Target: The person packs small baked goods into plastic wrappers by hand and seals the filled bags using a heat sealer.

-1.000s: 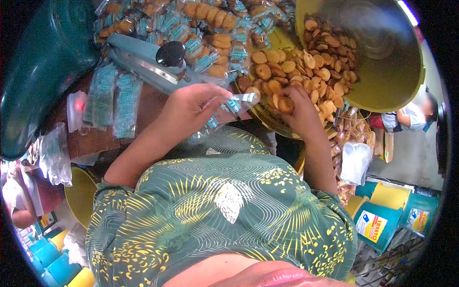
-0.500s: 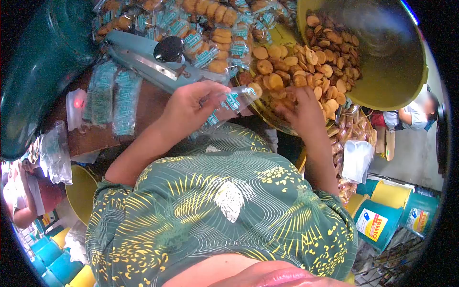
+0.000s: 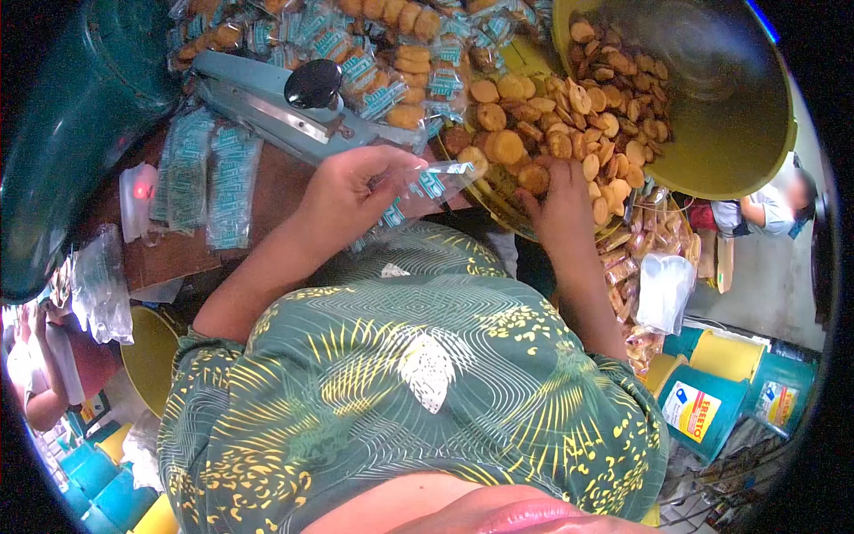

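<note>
My left hand (image 3: 360, 187) is closed on a clear plastic bag (image 3: 431, 184) with teal print, its open end toward the cookies. My right hand (image 3: 560, 200) is at the near edge of the heap of round cookies (image 3: 556, 116), its fingers closed around a brown cookie (image 3: 534, 178). The heap spills from a tilted yellow tub (image 3: 721, 116) onto a yellow tray. Just beyond my left hand is a blue sealer (image 3: 267, 102) with a black knob (image 3: 313, 84). Flat printed bags (image 3: 233, 191) lie left of it.
Filled cookie packs (image 3: 382, 53) are piled at the back. A dark green container (image 3: 80, 133) stands at the left. More packed snacks (image 3: 636, 267) are right of my arm, with teal and yellow buckets (image 3: 703, 405) below. People are at both side edges.
My right hand has shifted slightly among the cookies, and its fingers, blurred half a second ago, now show around a cookie. My left hand still holds the bag, nearly unmoved.
</note>
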A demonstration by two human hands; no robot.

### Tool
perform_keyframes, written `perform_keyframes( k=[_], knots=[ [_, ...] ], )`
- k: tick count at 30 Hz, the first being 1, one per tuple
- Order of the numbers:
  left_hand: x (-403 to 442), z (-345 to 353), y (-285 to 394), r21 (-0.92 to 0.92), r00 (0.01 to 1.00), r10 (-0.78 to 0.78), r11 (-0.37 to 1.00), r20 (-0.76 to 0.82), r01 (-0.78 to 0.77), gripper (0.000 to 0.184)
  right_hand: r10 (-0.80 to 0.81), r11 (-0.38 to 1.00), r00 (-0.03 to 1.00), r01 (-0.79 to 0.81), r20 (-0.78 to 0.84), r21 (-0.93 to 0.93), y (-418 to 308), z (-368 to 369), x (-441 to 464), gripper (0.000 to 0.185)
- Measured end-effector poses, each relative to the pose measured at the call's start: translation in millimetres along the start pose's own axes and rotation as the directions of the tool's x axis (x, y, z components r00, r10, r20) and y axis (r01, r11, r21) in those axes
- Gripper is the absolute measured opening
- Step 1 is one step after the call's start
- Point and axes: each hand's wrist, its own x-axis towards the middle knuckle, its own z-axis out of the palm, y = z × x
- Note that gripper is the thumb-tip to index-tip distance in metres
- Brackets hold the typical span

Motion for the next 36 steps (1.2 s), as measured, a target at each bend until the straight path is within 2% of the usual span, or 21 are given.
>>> perform_keyframes(
  k=[1,4,7,9,13,16,19,22,25,28,31,34,36],
  knots=[
    [0,0,-1,-0.002,1.000,0.018,1.000,-0.012,-0.018,0.016,0.001,1.000,1.000,-0.001,-0.007,-0.001,0,1,1,0.049],
    [1,-1,-3,0.018,0.995,0.087,0.996,-0.044,-0.086,0.015,0.012,0.991,0.972,-0.043,0.237,0.126,-8,-11,1,0.053],
    [5,-3,-5,0.082,0.989,0.149,0.986,-0.018,-0.147,0.014,-0.015,0.992,0.957,-0.022,0.289,0.124,-4,-4,-3,0.055],
    [8,-6,-2,0.135,0.990,0.137,0.981,0.035,-0.141,0.015,-0.043,0.992,0.961,0.007,0.275,0.129,-4,-4,-2,0.055],
    [18,-7,4,0.268,0.963,0.263,0.925,0.059,-0.269,0.017,-0.020,0.993,0.963,-0.013,0.268,0.121,-1,1,-4,0.051],
    [26,-9,4,0.325,0.958,0.279,0.901,0.070,-0.286,0.018,0.118,0.963,0.945,-0.183,0.304,0.196,-5,-11,-1,0.043],
    [31,-11,6,0.347,0.963,0.257,0.898,0.084,-0.270,0.019,0.192,0.949,0.934,-0.254,0.300,0.185,7,-17,2,0.041],
    [34,-9,6,0.396,0.949,0.296,0.863,0.107,-0.313,0.022,0.049,0.993,0.999,-0.048,-0.015,0.107,12,-15,-3,0.031],
    [34,-4,1,0.461,0.943,0.307,0.824,0.129,-0.331,0.025,-0.067,0.991,0.990,0.051,0.128,0.122,26,-4,-5,0.034],
    [31,2,1,0.506,0.952,0.261,0.806,0.160,-0.306,0.027,-0.003,0.955,0.976,-0.061,0.217,0.289,14,-13,-10,0.034],
    [28,6,0,0.553,0.951,0.234,0.774,0.202,-0.308,0.027,0.005,0.950,0.983,-0.061,0.181,0.305,19,-5,-8,0.035],
    [27,11,-2,0.560,0.949,0.223,0.767,0.223,-0.312,0.026,0.156,0.922,0.963,-0.221,0.219,0.318,15,-8,-8,0.030],
    [27,14,-5,0.515,0.938,0.268,0.785,0.219,-0.344,0.027,0.144,0.843,0.973,-0.216,0.181,0.493,23,-9,-4,0.028]
  ],
)
